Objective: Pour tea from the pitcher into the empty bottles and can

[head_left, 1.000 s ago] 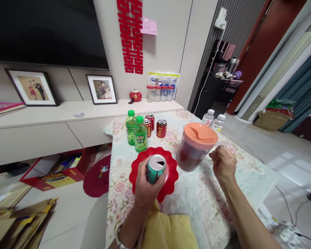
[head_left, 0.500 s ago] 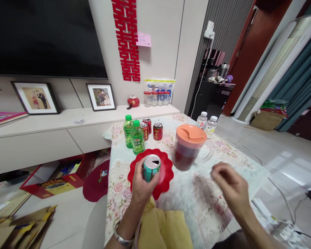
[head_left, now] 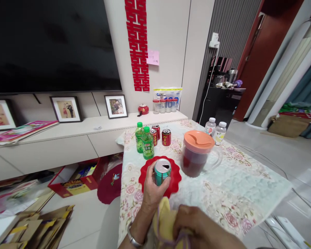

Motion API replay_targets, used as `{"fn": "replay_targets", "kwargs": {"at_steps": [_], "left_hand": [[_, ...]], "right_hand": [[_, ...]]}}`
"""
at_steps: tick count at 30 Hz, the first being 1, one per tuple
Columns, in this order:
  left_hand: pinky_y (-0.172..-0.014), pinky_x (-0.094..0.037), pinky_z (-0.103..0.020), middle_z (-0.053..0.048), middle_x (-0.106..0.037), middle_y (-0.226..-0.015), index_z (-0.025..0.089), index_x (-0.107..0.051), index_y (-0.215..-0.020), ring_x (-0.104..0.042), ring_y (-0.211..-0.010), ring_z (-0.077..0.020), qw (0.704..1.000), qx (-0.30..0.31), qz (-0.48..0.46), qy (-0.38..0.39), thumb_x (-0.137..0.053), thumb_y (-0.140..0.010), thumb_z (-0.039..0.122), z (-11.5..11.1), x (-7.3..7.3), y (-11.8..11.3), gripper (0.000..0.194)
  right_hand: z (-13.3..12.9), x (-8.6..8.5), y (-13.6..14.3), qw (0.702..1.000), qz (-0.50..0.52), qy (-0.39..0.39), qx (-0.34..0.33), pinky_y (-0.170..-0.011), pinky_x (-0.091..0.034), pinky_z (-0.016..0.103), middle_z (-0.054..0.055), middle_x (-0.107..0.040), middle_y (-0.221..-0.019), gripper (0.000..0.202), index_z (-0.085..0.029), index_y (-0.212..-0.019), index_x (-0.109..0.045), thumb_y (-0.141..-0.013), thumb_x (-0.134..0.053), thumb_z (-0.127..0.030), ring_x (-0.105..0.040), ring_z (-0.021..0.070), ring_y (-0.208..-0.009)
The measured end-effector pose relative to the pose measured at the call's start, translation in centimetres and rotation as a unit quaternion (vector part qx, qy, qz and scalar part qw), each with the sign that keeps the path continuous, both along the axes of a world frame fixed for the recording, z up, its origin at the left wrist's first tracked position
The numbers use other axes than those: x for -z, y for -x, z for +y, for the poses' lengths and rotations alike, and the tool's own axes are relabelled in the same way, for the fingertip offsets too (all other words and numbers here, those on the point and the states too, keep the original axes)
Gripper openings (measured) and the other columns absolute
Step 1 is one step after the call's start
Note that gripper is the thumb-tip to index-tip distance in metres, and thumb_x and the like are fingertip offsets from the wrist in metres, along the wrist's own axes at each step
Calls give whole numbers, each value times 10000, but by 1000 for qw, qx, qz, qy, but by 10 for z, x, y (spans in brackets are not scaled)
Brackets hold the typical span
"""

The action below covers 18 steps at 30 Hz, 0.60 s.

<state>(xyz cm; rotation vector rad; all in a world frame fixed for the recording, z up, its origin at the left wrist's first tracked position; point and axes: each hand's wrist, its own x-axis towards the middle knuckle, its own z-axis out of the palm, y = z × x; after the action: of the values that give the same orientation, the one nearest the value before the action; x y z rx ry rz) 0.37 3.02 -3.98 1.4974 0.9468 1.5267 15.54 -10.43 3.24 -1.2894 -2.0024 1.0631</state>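
My left hand (head_left: 155, 192) is wrapped round a green drink can (head_left: 162, 169), which stands upright over the red scalloped plate (head_left: 176, 188). The can's top has a dark opening. Whether its base touches the plate is hidden. Close to my body, my right hand (head_left: 189, 221) grips a yellow cloth (head_left: 166, 214) with a purple edge, bunched up beside my left wrist. To the right of the plate stands a clear pitcher (head_left: 194, 162) of dark red liquid under an orange lid.
Behind the plate stand two green tea bottles (head_left: 148, 145) and several red cans (head_left: 166, 137). Two white-capped bottles (head_left: 219, 134) are at the back right. A floral tablecloth (head_left: 220, 197) covers the table. Cardboard (head_left: 38, 226) lies on the floor at left.
My right hand has come in from the right side of the table and taken hold of the yellow cloth, bunching it. My left hand still holds the can. The view has shifted left.
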Motion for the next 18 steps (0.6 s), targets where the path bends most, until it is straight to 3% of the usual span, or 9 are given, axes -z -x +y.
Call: {"fn": "replay_targets", "kwargs": {"at_steps": [2, 4, 7, 9, 11, 14, 16, 18], "left_hand": [[-1008, -627, -446, -115, -744, -1277, 227, -573, -1319, -754, -1152, -286, 999, 18, -28, 20, -758, -732, 309, -2, -6, -1, 621], [-1012, -625, -452, -110, -759, -1267, 232, -572, -1311, -761, -1143, -289, 997, 32, -52, 44, -763, -717, 309, -4, -12, -1, 629], [-1026, -612, -466, -118, -766, -1259, 221, -577, -1300, -758, -1146, -303, 993, 46, -73, 83, -785, -692, 318, -9, -24, 1, 650], [-1026, -605, -468, -130, -768, -1249, 202, -577, -1302, -756, -1140, -313, 989, 57, -82, 110, -800, -703, 345, -15, -32, 2, 656], [-1027, -598, -469, -143, -766, -1250, 184, -569, -1317, -751, -1139, -326, 985, 69, -89, 134, -815, -722, 387, -24, -40, 4, 675], [-1060, -577, -460, -147, -745, -1311, 185, -555, -1352, -725, -1197, -339, 980, 71, -81, 165, -832, -751, 415, -40, -47, 7, 701], [-1043, -588, -448, -145, -739, -1332, 193, -523, -1403, -720, -1207, -340, 979, 76, -75, 171, -811, -788, 430, -51, -51, 8, 719], [-1043, -588, -439, -138, -728, -1356, 203, -503, -1438, -703, -1237, -343, 979, 67, -77, 179, -792, -815, 435, -62, -54, 8, 725]], "right_hand": [[0, -27, -27, 1000, 22, -13, 16, -739, -496, 309, 11, -696, -857, 71, -242, -820, -728, -858, -672, -264, -655, 189, -808], [1, -47, -49, 988, 102, 15, 112, -676, -466, 290, -3, -684, -805, 57, -235, -843, -739, -836, -713, -285, -607, 172, -736], [4, -56, -57, 918, 279, 19, 281, -607, -452, 264, -22, -699, -759, 220, -245, -888, -749, -722, -841, -357, -589, 159, -658], [10, -48, -42, 854, 375, 9, 362, -591, -476, 270, -9, -741, -791, 334, -254, -918, -747, -649, -897, -381, -619, 172, -643], [16, -34, -20, 816, 420, -8, 396, -579, -508, 293, 21, -769, -838, 390, -252, -922, -734, -614, -918, -406, -652, 199, -640], [24, -6, 11, 829, 388, -81, 395, -629, -556, 335, 61, -768, -906, 322, -246, -971, -734, -735, -840, -438, -699, 247, -732], [28, 13, 21, 855, 305, -188, 374, -726, -573, 356, 63, -726, -946, 217, -250, -983, -739, -837, -763, -409, -703, 259, -840], [31, 29, 23, 856, 223, -300, 357, -857, -565, 397, 74, -669, -1075, 169, -260, -1004, -726, -883, -714, -377, -686, 280, -998]]}}
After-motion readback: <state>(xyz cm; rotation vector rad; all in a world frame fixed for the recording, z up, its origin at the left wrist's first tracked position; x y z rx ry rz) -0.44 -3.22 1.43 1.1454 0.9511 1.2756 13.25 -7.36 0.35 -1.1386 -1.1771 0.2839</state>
